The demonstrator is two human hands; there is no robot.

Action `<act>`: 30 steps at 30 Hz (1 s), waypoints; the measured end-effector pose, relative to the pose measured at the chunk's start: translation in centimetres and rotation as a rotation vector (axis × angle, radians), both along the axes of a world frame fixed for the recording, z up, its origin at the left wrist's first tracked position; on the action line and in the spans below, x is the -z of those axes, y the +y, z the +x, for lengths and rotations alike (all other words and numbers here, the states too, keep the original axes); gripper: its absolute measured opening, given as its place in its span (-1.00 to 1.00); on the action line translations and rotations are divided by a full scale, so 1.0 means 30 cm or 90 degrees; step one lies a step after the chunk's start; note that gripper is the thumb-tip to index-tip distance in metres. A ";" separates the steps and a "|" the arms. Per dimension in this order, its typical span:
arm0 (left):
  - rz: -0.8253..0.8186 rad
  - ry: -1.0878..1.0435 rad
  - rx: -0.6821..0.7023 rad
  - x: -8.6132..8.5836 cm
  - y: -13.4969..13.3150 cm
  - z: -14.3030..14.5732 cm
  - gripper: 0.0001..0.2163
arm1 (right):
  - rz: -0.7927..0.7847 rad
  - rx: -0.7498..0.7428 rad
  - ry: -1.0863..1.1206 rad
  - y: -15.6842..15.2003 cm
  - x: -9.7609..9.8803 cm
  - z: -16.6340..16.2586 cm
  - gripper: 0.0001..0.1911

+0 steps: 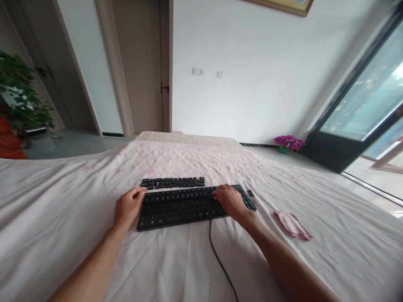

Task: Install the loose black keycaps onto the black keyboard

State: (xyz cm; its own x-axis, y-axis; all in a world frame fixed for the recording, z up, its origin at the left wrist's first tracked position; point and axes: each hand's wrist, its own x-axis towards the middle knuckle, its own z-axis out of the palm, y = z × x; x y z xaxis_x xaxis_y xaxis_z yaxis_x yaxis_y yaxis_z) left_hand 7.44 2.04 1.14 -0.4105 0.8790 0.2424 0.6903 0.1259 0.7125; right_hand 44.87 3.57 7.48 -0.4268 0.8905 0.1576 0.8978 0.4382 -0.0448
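Note:
A black keyboard (185, 205) lies on the bedspread in front of me. Across its middle rows the keycaps are off and the bare key sockets show, while the top row and several bottom keys have caps. My left hand (127, 206) is closed at the keyboard's upper left corner, thumb and forefinger together on its edge. Over the right part of the keyboard rests my right hand (231, 199), fingers bent together and tips down at the keys; anything between them is hidden. Loose black keycaps (173, 182) lie in rows just beyond the keyboard's far edge.
A small black piece (250, 193) sits right of the keyboard, with a thin object beside it. Farther right lies a folded pink cloth (292, 225). The keyboard's cable (220, 262) runs toward me across the wrinkled bedspread (170, 264). Purple flowers (288, 142) stand beyond.

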 end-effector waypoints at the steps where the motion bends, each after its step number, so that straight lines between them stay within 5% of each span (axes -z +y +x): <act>1: 0.001 -0.001 -0.001 0.002 0.001 -0.001 -0.73 | 0.006 -0.004 -0.015 0.000 -0.001 0.000 -0.76; 14: -0.012 -0.020 0.003 -0.022 -0.013 0.012 -0.73 | -0.005 -0.112 -0.111 0.012 -0.028 0.011 -0.76; 30: -0.002 -0.013 0.006 -0.021 -0.013 0.011 -0.75 | 0.036 -0.098 -0.203 -0.024 -0.022 -0.003 -0.82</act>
State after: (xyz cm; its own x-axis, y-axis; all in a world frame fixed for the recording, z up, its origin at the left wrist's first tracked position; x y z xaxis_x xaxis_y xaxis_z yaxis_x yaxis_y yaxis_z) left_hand 7.76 1.66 1.78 -0.4074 0.8835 0.2311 0.6767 0.1221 0.7261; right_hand 44.76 2.85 8.13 -0.5905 0.8060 0.0414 0.7861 0.5628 0.2554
